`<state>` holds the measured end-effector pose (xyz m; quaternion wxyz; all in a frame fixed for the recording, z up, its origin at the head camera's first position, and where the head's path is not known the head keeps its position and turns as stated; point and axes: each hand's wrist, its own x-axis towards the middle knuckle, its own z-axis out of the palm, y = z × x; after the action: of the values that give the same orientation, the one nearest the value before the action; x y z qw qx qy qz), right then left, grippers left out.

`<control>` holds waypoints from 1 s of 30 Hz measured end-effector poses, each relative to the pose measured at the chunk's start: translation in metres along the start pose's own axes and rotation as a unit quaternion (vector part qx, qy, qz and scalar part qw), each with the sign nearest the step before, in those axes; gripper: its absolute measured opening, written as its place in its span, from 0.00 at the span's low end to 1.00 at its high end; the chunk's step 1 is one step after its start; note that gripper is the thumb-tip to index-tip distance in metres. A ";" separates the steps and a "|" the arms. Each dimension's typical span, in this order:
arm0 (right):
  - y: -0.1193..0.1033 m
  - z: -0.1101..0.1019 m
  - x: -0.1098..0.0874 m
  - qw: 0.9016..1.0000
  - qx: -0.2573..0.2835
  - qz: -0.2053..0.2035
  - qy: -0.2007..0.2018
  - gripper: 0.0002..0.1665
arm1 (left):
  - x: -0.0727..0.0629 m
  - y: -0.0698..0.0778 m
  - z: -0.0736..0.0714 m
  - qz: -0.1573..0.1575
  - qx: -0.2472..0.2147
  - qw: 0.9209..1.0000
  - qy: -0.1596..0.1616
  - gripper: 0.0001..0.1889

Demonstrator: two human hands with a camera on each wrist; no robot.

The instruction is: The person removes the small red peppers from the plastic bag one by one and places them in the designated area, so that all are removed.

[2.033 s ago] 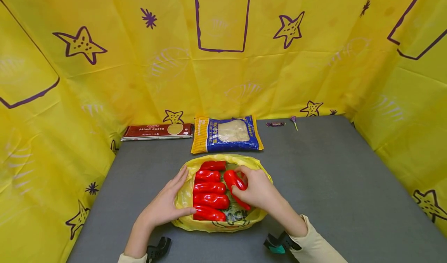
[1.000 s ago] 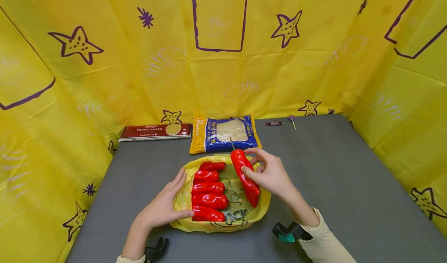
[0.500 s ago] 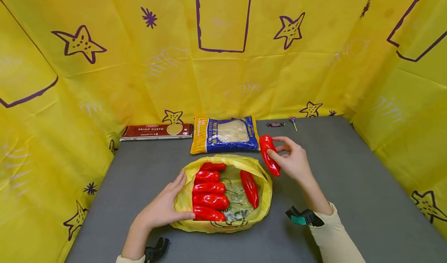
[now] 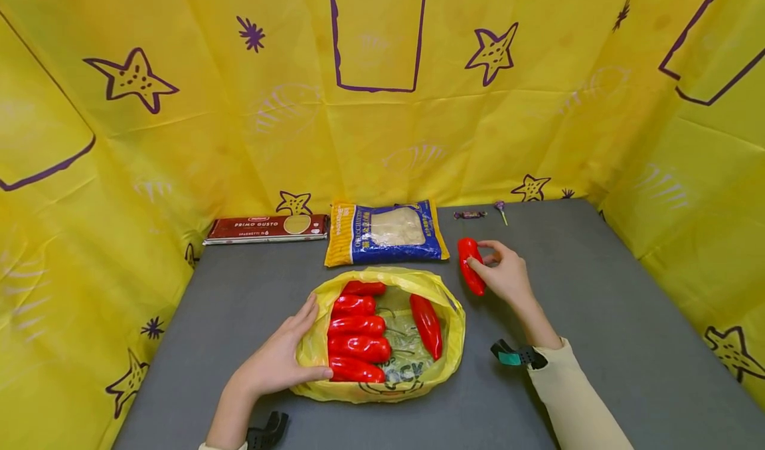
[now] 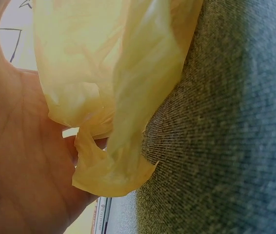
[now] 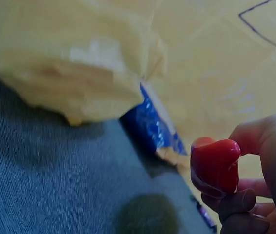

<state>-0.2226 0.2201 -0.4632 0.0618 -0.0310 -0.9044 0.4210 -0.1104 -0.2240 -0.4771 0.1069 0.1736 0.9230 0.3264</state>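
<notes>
A yellow plastic bag (image 4: 449,330) lies with its mouth spread wide. Along its left inside wall sit several glossy red peppers (image 4: 358,348) with thin green stems, and one more red pepper (image 4: 426,327) leans at the right side. My left hand (image 4: 276,357) rests against the bag's left edge, fingers straight and thumb along the front rim. In the left wrist view my palm (image 5: 26,156) is beside the loose yellow plastic. To the right of the bag, my right hand (image 4: 507,272) pinches a red pepper (image 4: 471,264) between thumb and fingers, above the table with a shadow below.
Behind the bag lies a blue and yellow pasta packet (image 4: 388,232), with a brown spaghetti box (image 4: 265,228) to its left. A wrapped candy (image 4: 470,215) and a lollipop (image 4: 501,211) lie at the back right. Yellow patterned cloth (image 4: 382,138) walls the grey table (image 4: 603,344).
My right hand has lifted a red pepper out of the bag and carried it right, lowering it slightly since half a second ago. My left hand has stayed at the bag.
</notes>
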 end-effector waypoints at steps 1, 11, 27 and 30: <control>0.003 0.002 0.002 1.000 -0.003 0.000 0.000 0.30 | 0.000 0.000 0.000 0.000 0.000 1.000 0.000 0.64; 0.024 0.013 0.011 1.000 -0.020 0.005 0.007 0.30 | -0.002 0.001 0.000 0.005 -0.002 1.000 0.000 0.63; 0.050 0.029 0.012 0.998 0.027 -0.046 0.031 0.31 | -0.002 0.000 0.001 0.004 -0.002 1.000 0.000 0.62; 0.052 0.029 0.014 0.998 0.032 -0.043 0.036 0.30 | -0.002 0.000 0.001 0.005 -0.001 1.000 0.000 0.62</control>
<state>-0.2399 0.2328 -0.5203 0.1137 -0.0050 -0.8884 0.4448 -0.1088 -0.2246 -0.4775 0.1053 0.1779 0.9217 0.3282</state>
